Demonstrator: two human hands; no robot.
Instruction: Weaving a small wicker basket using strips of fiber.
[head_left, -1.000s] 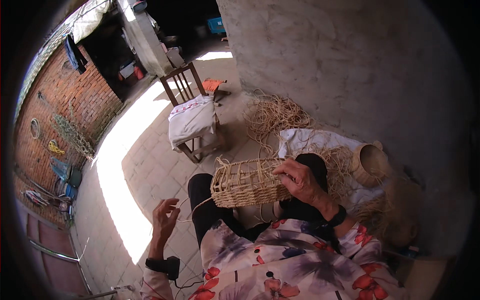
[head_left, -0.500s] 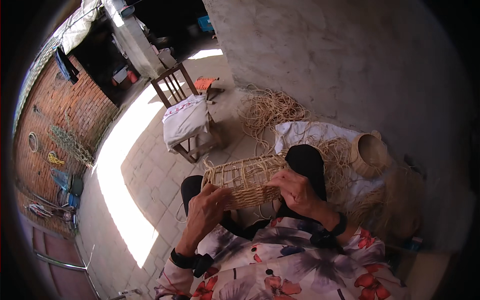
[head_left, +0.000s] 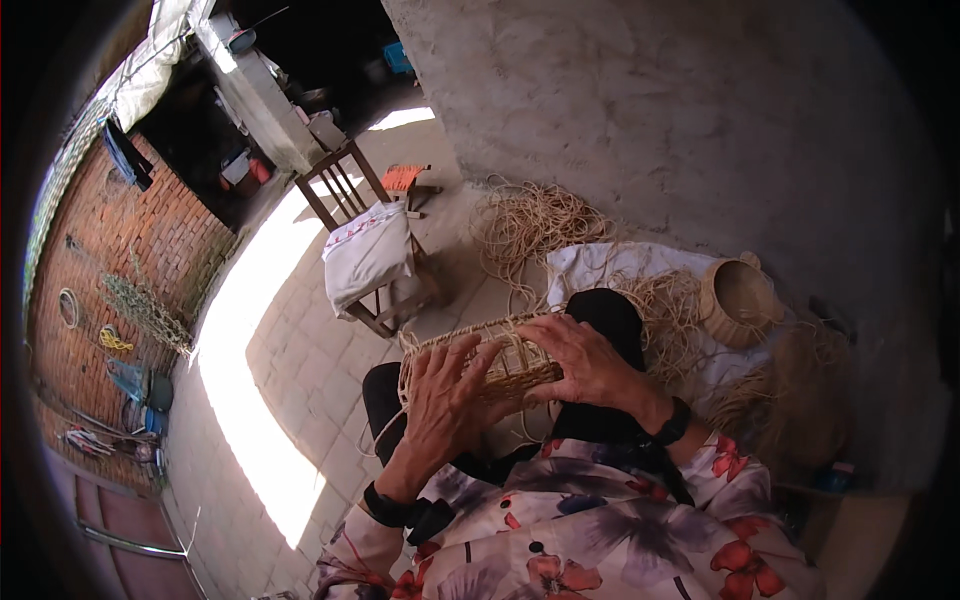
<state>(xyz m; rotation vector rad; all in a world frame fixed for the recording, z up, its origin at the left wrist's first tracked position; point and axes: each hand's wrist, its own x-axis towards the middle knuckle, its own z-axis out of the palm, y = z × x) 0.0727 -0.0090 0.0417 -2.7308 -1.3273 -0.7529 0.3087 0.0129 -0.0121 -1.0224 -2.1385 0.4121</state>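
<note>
1. Both hands are on the woven basket [head_left: 490, 362], a half-made, oblong piece of pale straw sitting over the person's lap, above the black-trousered knees.
2. The left hand [head_left: 445, 395] lies across the near left side of the basket, fingers spread and curled over its wall, palm pressed to the weave. It grips lightly, not in a fist.
3. The right hand [head_left: 585, 362] clamps the right end, fingers wrapped over the top rim and thumb underneath.
4. The basket's far rim is ragged, with loose straw ends sticking up along the edge; a strand trails off the left corner toward the paving.
5. Room to the left: open brick paving [head_left: 290, 380] with a bright strip of sunlight, nothing in the way until the brick wall [head_left: 110, 260].
6. Ahead, a wooden chair [head_left: 370, 260] draped with a white cloth stands near the basket's far edge, apart from it.
7. To the right it is crowded: a white sheet [head_left: 600, 265] on the ground, heaps of loose straw [head_left: 535, 220], and 1 finished round basket [head_left: 738, 300] lying on its side.
8. A grey plastered wall [head_left: 650, 110] closes off the right side just behind that pile.
</note>
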